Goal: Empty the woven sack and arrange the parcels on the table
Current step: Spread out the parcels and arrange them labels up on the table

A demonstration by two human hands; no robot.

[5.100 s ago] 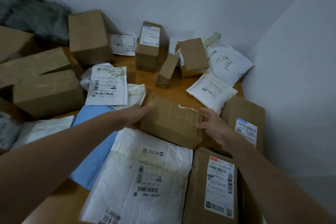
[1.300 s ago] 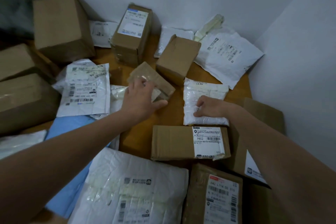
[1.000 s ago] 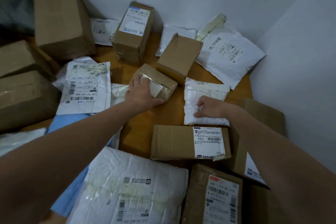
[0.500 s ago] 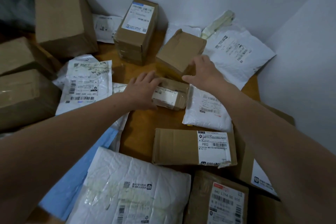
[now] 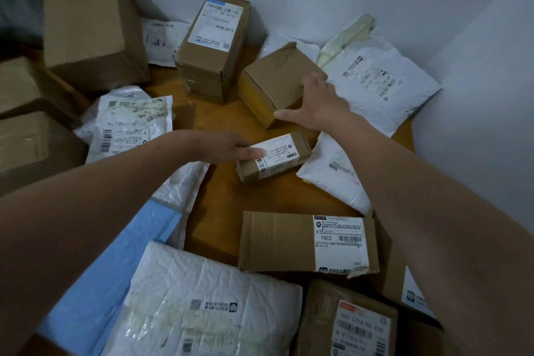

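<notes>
Left hand grips small box, right hand brown box; carton reads P802.

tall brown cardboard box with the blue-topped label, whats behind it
A flat white plastic mailer pokes out left of the tall brown cardboard box; its right end is covered. Anything else behind is hidden.

free: bare table strip, centre | blocked: boxes, mailers around | top-left dim, perhaps a bag
</notes>
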